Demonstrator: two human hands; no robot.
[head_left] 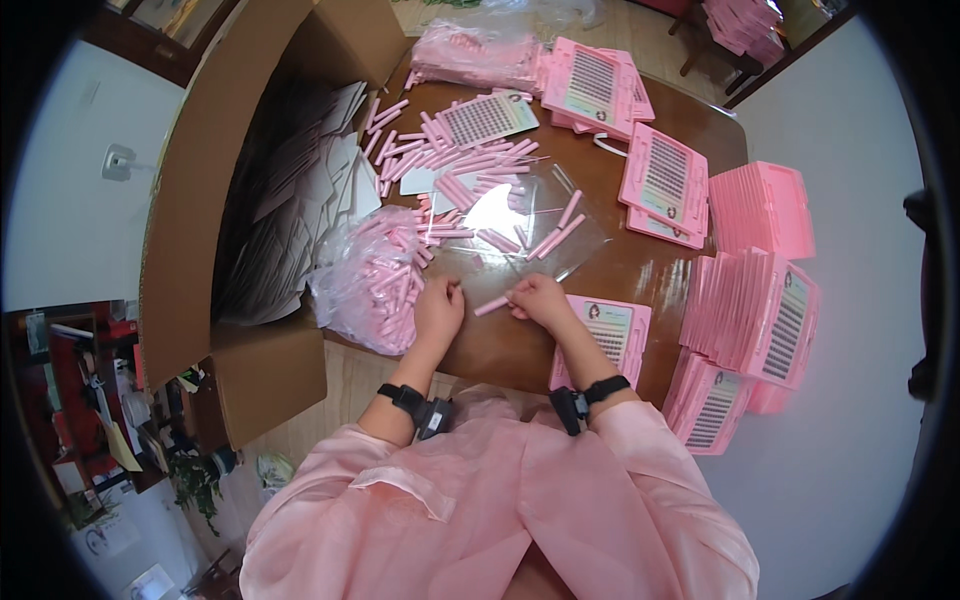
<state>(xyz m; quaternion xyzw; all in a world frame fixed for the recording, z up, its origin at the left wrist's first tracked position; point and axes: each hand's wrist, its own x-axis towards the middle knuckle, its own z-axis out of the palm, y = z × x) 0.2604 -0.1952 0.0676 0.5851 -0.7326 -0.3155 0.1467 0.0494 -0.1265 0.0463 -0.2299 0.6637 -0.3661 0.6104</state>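
Note:
Between the fingers of my right hand (538, 300) is a slim pink tube (490, 306), pointing left just above the brown table. My left hand (440, 307) is curled closed beside it; whatever its fingers may hold is hidden. Beyond both hands lies a clear plastic sheet (585, 245), shiny with glare, with loose pink tubes (560, 238) around and on it. A pink false-lash case (612, 335) rests by my right forearm, partly covered by the arm. Touching distance from my left hand stands a clear bag of pink tubes (385, 270).
A large open cardboard box (265, 370) full of white and grey flat packets (300, 200) stands at left. Stacked pink lash cases (735, 300) line the right edge. More cases (590, 85) and a plastic-wrapped pink bundle (475, 55) occupy the far side.

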